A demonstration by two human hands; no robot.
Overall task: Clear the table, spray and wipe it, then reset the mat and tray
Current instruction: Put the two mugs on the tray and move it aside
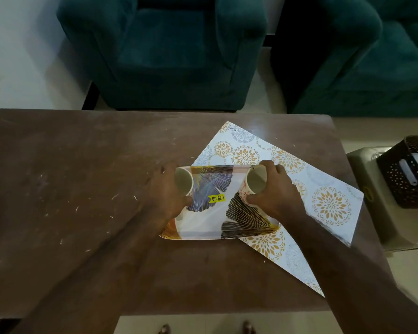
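Clearing step: tray (210, 222) sits on the skewed mat (323, 189), mid-table (58, 189). Your left hand (165, 196) grips the cup (182, 180) at tray's left end, right hand (273, 189) grips the cup (253, 183) at its right end. Next, prob. lift both straight off, keep upright, then tray & mat.

Each hand, left hand (163, 189) and right hand (274, 189), holds a paper cup over the tray (203, 225), which lies on the mat (323, 189) near the surface's right edge.

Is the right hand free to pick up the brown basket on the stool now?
Probably not: the right hand is closed on a paper cup over the tray; the brown basket sits apart on the stool.
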